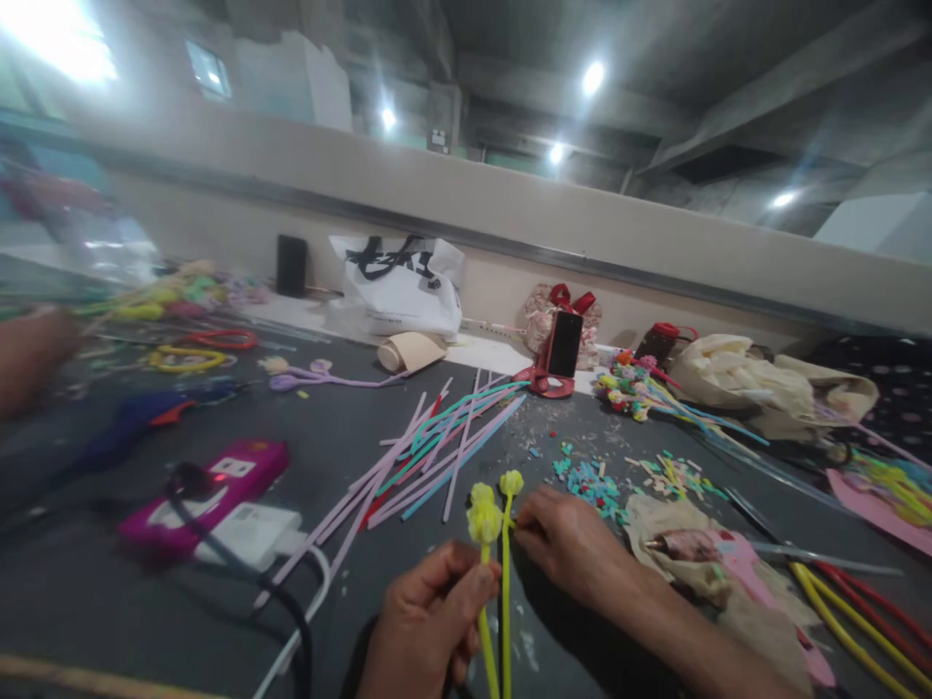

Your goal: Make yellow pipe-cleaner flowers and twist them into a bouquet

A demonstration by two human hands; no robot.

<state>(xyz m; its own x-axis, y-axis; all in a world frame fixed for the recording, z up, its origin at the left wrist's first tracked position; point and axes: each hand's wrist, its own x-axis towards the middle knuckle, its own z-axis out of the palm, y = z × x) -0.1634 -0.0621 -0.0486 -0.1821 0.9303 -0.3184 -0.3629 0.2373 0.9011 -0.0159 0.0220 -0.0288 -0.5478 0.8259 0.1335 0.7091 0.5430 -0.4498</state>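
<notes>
Two yellow-green stems with ruffled flower heads stand side by side at the bottom centre. My left hand (437,616) pinches the left flower stem (485,621) between thumb and fingertips, just below its flower head (484,515). Beside the right flower stem (506,602), my right hand (564,539) has its fingers pressed together, the fingertips at the stem under its smaller head (511,482). Whatever lies between those fingertips is too small to make out.
Lilac and teal stems (437,456) lie beyond my hands. A magenta power strip (248,476) with cables is at left, a pink glue gun (735,558) at right. Small cut pieces (593,485), a propped phone (565,345) and a white bag (400,291) sit farther back. Another person's hand (33,359) shows at far left.
</notes>
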